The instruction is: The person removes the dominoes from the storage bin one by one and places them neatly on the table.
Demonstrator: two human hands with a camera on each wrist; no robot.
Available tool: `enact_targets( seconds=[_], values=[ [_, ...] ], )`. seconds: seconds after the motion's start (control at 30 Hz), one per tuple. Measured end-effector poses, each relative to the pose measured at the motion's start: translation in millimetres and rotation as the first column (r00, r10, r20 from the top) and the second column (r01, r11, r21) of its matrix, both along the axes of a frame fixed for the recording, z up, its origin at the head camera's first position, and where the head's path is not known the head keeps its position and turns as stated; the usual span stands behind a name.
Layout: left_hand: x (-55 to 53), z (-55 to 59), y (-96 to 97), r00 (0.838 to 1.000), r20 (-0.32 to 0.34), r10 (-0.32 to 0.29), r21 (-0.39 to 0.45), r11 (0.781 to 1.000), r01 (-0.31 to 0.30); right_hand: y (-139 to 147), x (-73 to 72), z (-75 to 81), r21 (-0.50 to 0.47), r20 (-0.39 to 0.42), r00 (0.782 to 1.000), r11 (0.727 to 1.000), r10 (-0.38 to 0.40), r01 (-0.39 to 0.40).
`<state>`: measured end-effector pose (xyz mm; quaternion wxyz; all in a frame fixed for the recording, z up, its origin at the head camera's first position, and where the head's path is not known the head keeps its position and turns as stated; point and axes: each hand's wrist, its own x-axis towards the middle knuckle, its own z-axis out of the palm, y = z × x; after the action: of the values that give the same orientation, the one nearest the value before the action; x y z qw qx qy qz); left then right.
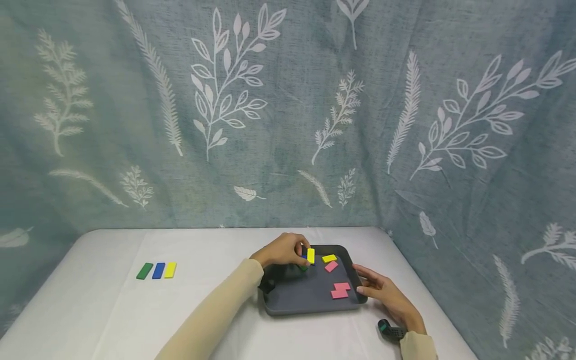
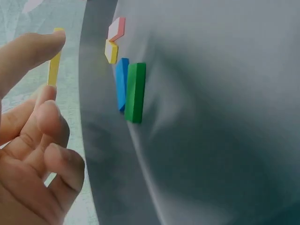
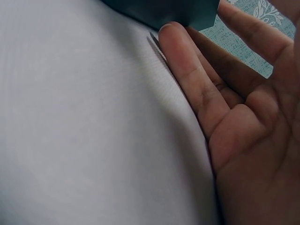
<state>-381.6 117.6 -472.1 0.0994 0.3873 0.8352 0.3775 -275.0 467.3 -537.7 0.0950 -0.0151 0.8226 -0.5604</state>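
Over the far side of a dark grey tray (image 1: 297, 300), my left hand (image 1: 282, 250) pinches a small yellow rectangular block (image 1: 311, 256) between thumb and fingertips. The left wrist view shows this block (image 2: 54, 70) edge-on, apart from the tray. Below it, a blue block (image 2: 121, 84) and a green block (image 2: 136, 93) stand side by side near the tray's wall. Another yellow block (image 1: 329, 258) and a pink block (image 1: 331, 266) lie close together inside. My right hand (image 1: 382, 292) holds the tray's right rim, thumb over the edge and fingers outside.
Two overlapping pink blocks (image 1: 339, 294) lie at the tray's near right. Green (image 1: 144, 271), blue (image 1: 158, 270) and yellow (image 1: 170, 270) blocks form a row on the white table (image 1: 112, 310) at left. A leaf-patterned curtain (image 1: 288, 125) hangs behind and at the right.
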Motion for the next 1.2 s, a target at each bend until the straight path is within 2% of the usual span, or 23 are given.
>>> enact_targets(
  seconds=[0.27, 0.6, 0.87, 1.2],
  values=[
    [2.4, 7.3, -17.5, 1.000, 0.001, -0.007, 0.034, 0.999, 0.007, -3.7, 0.4, 1.5, 0.008, 0.015, 0.999, 0.999, -0.031, 0.031],
    [1.4, 7.7, -44.1, 1.000, 0.015, 0.013, 0.062, 0.998, -0.014, -4.9, -0.4, -0.8, 0.001, 0.027, 0.999, 0.999, -0.046, 0.046],
    [3.0, 12.6, -66.6, 0.999, 0.010, 0.039, 0.042, 0.998, -0.040, -4.5, -0.6, 0.9, 0.021, 0.018, 1.000, 1.000, -0.023, 0.022],
    [5.2, 15.8, -90.8, 0.998, -0.006, 0.057, 0.044, 0.997, -0.057, -5.4, -1.1, 1.8, 0.012, 0.021, 0.999, 1.000, -0.029, 0.029]
  ],
)
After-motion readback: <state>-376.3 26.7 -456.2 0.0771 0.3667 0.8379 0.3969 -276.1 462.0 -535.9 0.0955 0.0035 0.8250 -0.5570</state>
